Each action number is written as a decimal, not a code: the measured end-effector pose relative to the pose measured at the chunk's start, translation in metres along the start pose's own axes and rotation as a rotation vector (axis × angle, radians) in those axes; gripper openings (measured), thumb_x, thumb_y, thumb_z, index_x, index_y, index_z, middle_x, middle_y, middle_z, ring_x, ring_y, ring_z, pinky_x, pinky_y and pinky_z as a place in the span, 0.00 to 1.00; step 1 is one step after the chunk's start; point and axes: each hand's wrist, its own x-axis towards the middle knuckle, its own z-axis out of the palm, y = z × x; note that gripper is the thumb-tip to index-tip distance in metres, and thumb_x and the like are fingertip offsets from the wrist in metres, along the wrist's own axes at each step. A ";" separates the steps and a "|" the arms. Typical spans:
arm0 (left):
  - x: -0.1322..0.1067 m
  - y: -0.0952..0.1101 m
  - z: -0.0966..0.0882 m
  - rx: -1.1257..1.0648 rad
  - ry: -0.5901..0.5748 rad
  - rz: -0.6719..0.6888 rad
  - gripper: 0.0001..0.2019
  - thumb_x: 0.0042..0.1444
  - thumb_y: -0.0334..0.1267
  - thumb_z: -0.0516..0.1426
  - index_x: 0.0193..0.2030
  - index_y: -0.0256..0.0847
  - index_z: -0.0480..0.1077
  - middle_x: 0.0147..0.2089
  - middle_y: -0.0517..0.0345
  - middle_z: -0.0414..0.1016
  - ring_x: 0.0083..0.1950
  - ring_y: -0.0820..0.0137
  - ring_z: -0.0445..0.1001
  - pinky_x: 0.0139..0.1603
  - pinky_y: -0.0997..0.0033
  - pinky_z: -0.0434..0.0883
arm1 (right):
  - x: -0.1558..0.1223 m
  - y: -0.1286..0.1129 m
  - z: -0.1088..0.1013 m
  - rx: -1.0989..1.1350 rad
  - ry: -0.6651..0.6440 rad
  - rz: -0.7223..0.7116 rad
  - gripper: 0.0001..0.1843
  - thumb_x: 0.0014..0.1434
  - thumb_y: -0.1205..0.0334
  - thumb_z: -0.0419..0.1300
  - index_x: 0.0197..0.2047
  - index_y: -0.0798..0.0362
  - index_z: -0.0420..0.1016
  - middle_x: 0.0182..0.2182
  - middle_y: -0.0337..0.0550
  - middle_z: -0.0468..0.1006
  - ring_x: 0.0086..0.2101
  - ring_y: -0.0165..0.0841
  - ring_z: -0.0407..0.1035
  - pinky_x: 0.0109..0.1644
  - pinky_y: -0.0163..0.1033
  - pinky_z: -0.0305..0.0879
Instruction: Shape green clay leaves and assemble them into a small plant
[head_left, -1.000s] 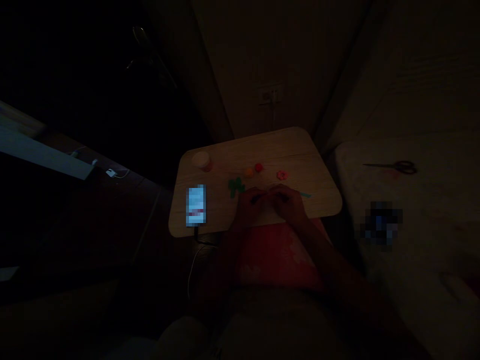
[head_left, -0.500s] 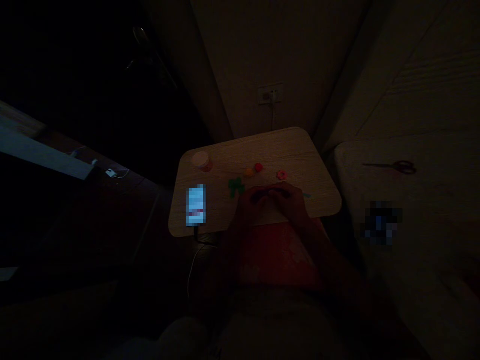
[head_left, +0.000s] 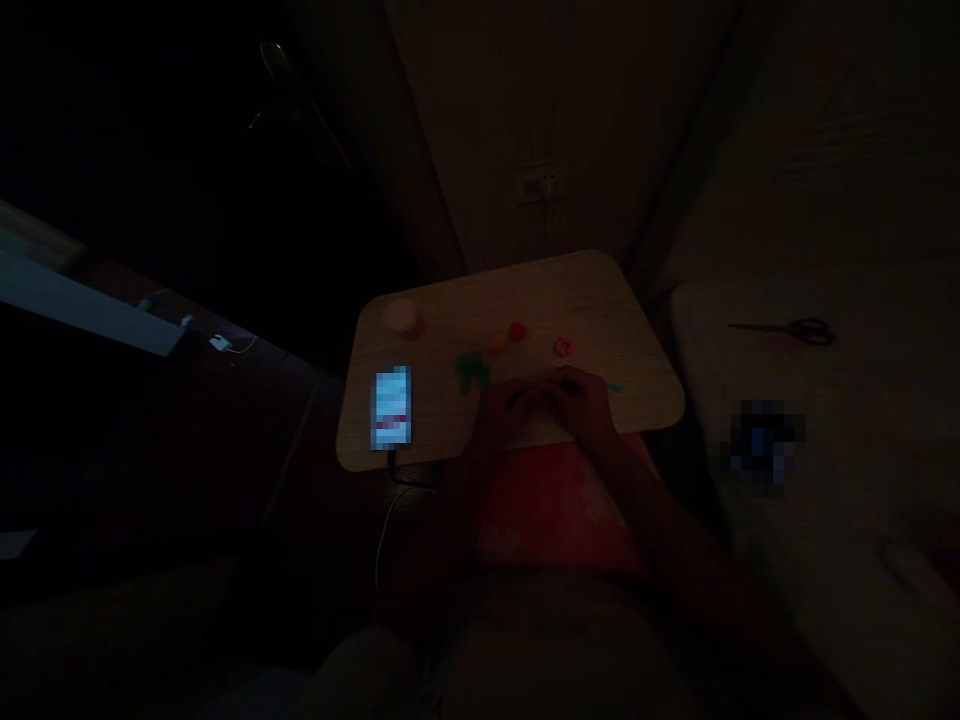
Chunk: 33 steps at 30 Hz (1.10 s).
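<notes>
In dim light my left hand (head_left: 504, 412) and my right hand (head_left: 583, 402) meet over the front of a small wooden-topped table (head_left: 637, 360). The fingers of both are curled inward; whatever lies between them is too dark to make out. Just left of my left hand is a green piece (head_left: 472, 370) with several lobes. Beyond the hands lie an orange lump (head_left: 498, 342), a red ball (head_left: 517, 331) and a pink flower-shaped ring (head_left: 564, 346). A thin light-blue strip (head_left: 614, 387) shows beside my right hand.
A lidded tub (head_left: 403, 320) stands at the table's back left, with a lit phone (head_left: 391, 408) and its cable nearer me. Scissors (head_left: 799, 330) and a blurred dark item (head_left: 761, 442) rest on a pale surface at right. A wall socket (head_left: 543, 183) is behind.
My fingers have shifted slightly, with the two hands drawn a little closer together at the fingertips. The objects on the table stay where they were.
</notes>
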 end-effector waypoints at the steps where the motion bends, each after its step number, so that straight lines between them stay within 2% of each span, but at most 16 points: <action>1: 0.000 0.000 0.001 -0.014 -0.009 -0.017 0.17 0.64 0.44 0.60 0.26 0.39 0.76 0.24 0.59 0.75 0.28 0.72 0.70 0.33 0.72 0.68 | 0.000 -0.001 0.000 0.012 -0.002 0.013 0.14 0.50 0.50 0.70 0.24 0.51 0.78 0.19 0.38 0.76 0.21 0.32 0.67 0.24 0.36 0.62; 4: 0.003 -0.001 0.002 -0.077 -0.024 -0.085 0.20 0.64 0.49 0.59 0.25 0.39 0.74 0.22 0.61 0.72 0.25 0.73 0.68 0.29 0.73 0.65 | 0.001 -0.004 0.001 0.072 -0.001 0.048 0.16 0.52 0.49 0.70 0.24 0.51 0.75 0.18 0.37 0.73 0.20 0.30 0.65 0.22 0.35 0.59; 8: 0.005 -0.005 0.001 -0.196 0.020 -0.169 0.17 0.58 0.53 0.65 0.37 0.39 0.78 0.26 0.60 0.76 0.25 0.73 0.69 0.26 0.74 0.65 | 0.002 -0.004 -0.001 0.157 0.047 0.057 0.19 0.56 0.44 0.68 0.28 0.50 0.72 0.18 0.33 0.69 0.19 0.29 0.61 0.21 0.34 0.58; 10: 0.004 -0.007 0.000 -0.218 0.022 -0.185 0.19 0.55 0.54 0.67 0.39 0.38 0.79 0.28 0.59 0.77 0.27 0.72 0.70 0.27 0.73 0.66 | 0.002 -0.005 -0.003 0.181 0.052 0.054 0.18 0.58 0.43 0.67 0.30 0.49 0.73 0.18 0.33 0.68 0.19 0.28 0.61 0.21 0.34 0.57; 12: 0.003 -0.007 -0.002 -0.208 0.023 -0.171 0.19 0.55 0.54 0.67 0.38 0.38 0.78 0.28 0.58 0.77 0.28 0.71 0.71 0.28 0.73 0.67 | 0.001 -0.007 -0.005 0.166 0.016 0.020 0.15 0.57 0.45 0.67 0.34 0.50 0.78 0.22 0.36 0.75 0.22 0.30 0.66 0.24 0.34 0.62; 15: 0.002 -0.007 -0.004 -0.165 0.046 -0.122 0.17 0.57 0.54 0.65 0.36 0.39 0.76 0.29 0.59 0.75 0.30 0.71 0.69 0.31 0.72 0.66 | 0.001 -0.011 -0.008 0.100 -0.076 -0.055 0.13 0.52 0.50 0.71 0.37 0.50 0.84 0.33 0.42 0.85 0.32 0.36 0.76 0.35 0.38 0.73; 19: 0.003 -0.005 -0.005 -0.107 0.061 -0.048 0.19 0.60 0.55 0.63 0.32 0.40 0.71 0.28 0.61 0.70 0.31 0.72 0.66 0.32 0.72 0.64 | 0.002 -0.009 -0.008 0.034 -0.119 -0.053 0.12 0.49 0.53 0.72 0.35 0.50 0.86 0.34 0.44 0.87 0.34 0.39 0.79 0.42 0.43 0.76; 23: 0.003 -0.003 -0.006 -0.089 0.074 -0.011 0.21 0.61 0.58 0.61 0.31 0.41 0.68 0.29 0.61 0.68 0.32 0.71 0.65 0.33 0.71 0.64 | 0.001 -0.005 -0.005 -0.024 -0.135 -0.082 0.15 0.47 0.54 0.74 0.38 0.51 0.86 0.37 0.46 0.87 0.37 0.41 0.80 0.46 0.44 0.76; 33: 0.001 0.001 -0.007 -0.092 0.004 -0.011 0.26 0.62 0.64 0.59 0.30 0.42 0.66 0.27 0.62 0.66 0.30 0.71 0.63 0.32 0.70 0.63 | -0.002 -0.013 -0.006 -0.065 -0.125 -0.078 0.13 0.51 0.50 0.70 0.34 0.50 0.85 0.30 0.43 0.85 0.31 0.38 0.76 0.37 0.40 0.73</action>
